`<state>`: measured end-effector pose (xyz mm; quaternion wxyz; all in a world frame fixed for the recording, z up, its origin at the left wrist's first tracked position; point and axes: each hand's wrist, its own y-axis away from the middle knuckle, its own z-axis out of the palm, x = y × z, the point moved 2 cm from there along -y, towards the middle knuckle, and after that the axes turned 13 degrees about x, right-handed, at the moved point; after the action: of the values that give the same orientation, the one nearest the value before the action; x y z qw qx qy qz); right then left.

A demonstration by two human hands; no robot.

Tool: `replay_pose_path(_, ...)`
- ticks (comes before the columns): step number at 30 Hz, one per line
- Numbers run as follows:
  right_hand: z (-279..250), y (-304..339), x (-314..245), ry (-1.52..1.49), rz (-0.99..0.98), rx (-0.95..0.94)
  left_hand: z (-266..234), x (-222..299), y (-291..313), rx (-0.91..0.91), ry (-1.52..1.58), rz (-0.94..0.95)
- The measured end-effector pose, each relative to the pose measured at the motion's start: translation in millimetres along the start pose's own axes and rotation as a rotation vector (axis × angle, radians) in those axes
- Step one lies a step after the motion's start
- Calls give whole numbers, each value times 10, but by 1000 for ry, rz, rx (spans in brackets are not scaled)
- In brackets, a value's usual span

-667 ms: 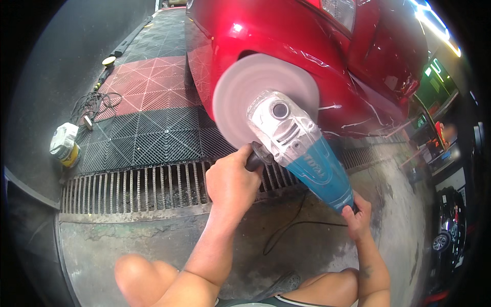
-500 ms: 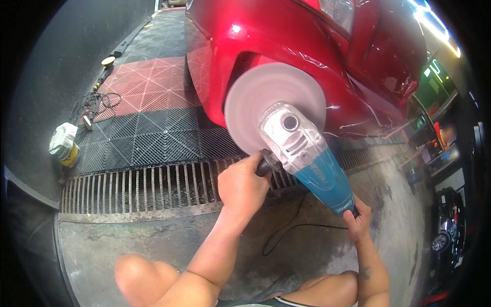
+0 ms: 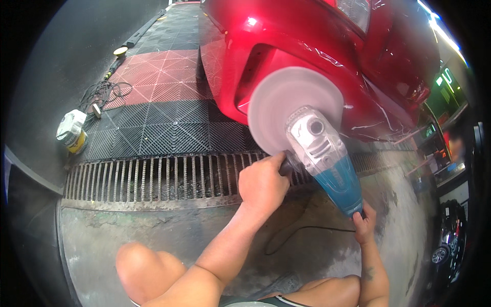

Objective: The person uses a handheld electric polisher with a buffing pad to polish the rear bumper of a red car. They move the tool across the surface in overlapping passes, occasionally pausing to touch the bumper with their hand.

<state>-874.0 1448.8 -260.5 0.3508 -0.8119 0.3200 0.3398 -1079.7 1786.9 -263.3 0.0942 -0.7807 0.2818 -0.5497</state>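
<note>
Both my hands hold a blue and silver polisher [image 3: 331, 176]. Closed in a fist, my left hand [image 3: 263, 185] grips its black side handle [image 3: 287, 167]. My right hand [image 3: 364, 224] is wrapped round the rear end of the blue body. The wide, pale round pad [image 3: 273, 105] looks smeared, as if spinning. It is held in front of the glossy red car bumper [image 3: 239, 61], covering part of a recess there. Whether the pad touches the paint I cannot tell. Whitish streaks mark the red panel to the right of the pad.
A metal drain grate [image 3: 153, 179] crosses the floor below the bumper. Black and red floor tiles [image 3: 163, 74] lie beyond it. At the left are a white and yellow container [image 3: 71, 132] and a coiled cable [image 3: 102, 94]. The polisher's black cord [image 3: 307, 228] loops over the concrete.
The whole view has shifted, moving the car rightward in the picture. Against the bumper, the pad has moved slightly right and down, uncovering more of the recess. Both hands keep their grip.
</note>
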Motion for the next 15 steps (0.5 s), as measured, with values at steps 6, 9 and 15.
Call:
replay_pose_path(6,343,-236,-396,46,-169,-22,-283,-175,-214,42,-10,-75)
replay_pose_path(9,439,-296,-589,81,-287,-23,-227,-401,-113,109,61,-106)
replay_pose_path(15,721,-325,-1061,190,-455,-1,-259,-885,-204,240,219,-107)
